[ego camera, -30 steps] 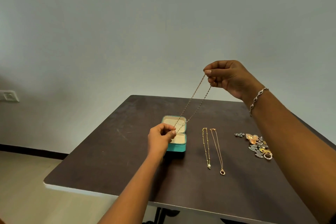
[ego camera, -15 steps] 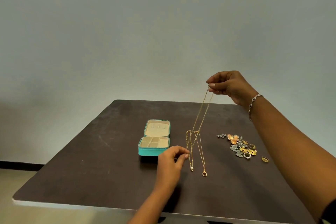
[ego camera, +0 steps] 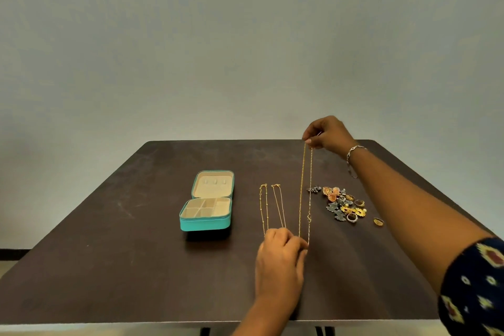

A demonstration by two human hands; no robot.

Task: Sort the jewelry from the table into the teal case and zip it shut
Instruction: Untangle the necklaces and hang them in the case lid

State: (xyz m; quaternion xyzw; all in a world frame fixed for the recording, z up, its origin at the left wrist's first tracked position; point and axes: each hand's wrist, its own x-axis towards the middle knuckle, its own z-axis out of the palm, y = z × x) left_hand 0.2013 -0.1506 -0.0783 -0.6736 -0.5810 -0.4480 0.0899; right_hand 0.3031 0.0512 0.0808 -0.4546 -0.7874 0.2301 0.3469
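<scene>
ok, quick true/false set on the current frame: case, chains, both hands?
1. The teal case lies open. True.
2. The right hand is empty. False: it pinches the top of the long gold chain.
3. The left hand holds that chain's lower end. True.
4. The two thin necklaces are in the case. False: they lie on the table, between case and long chain.
5. The pile of rings and earrings sits left of the case. False: it sits right of the long chain.
</scene>
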